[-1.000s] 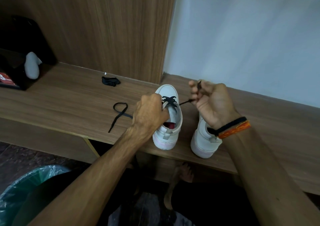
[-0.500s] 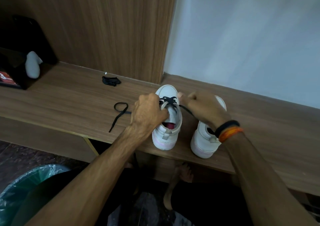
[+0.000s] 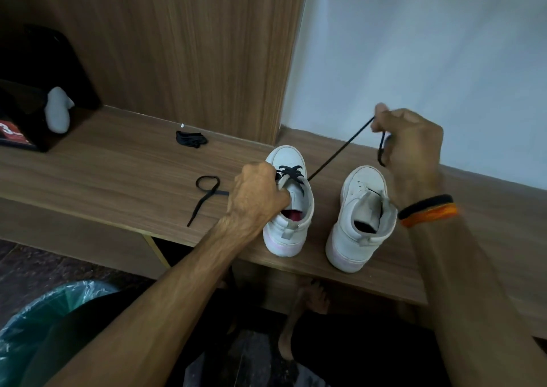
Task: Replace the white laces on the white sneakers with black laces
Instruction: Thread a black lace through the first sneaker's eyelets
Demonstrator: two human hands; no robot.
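Wood bench (image 3: 118,173): R hand (image 3: 410,146) pulls black lace (image 3: 337,155) taut.

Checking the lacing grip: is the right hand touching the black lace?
Touching. The head view shows the right hand pinching the black lace, which runs taut from its fingertips down to the left sneaker.

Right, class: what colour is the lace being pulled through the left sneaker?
Black lace, seen best in the head view.

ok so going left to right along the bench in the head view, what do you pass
black box → bundled black lace → looped lace end → left hand → laced sneaker → unlaced sneaker → right hand
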